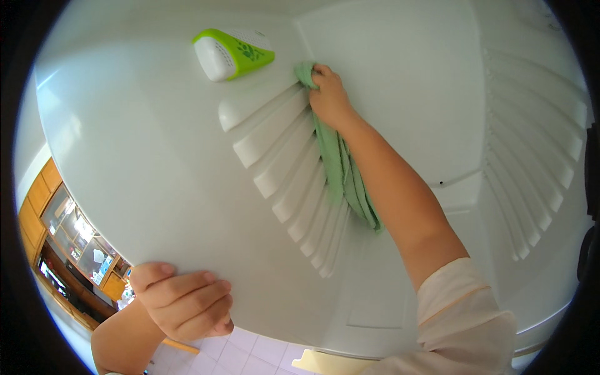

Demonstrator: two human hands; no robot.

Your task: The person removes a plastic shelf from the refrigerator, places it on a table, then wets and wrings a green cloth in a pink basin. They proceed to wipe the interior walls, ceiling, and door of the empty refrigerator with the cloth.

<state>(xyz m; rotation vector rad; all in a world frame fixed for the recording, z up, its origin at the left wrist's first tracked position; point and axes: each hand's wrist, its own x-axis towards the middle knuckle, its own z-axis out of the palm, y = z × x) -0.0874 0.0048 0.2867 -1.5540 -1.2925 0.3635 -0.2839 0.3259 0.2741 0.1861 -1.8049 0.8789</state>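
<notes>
My right hand [330,96] holds a green cloth [333,159] at the upper middle, pressed against the moulded ribs [267,159] of a white plastic inner wall, apparently a refrigerator's. The cloth's long end hangs below the hand, along the inner side of the ribs. At the lower left, the curled fingers of my left hand [187,300] are closed around the front edge of the white side wall [154,197]; part of that grip is hidden. Left of the cloth, a green and white perforated plastic case [234,54], seemingly a deodorizer, sits on the white surface without touching either hand.
A second set of moulded ribs [534,154] lines the right wall. A small dark hole [441,183] marks the back. Outside at the left stands a wooden cabinet with glass doors [79,229]. Floor tiles [248,351] and a pale yellow panel [333,363] show below.
</notes>
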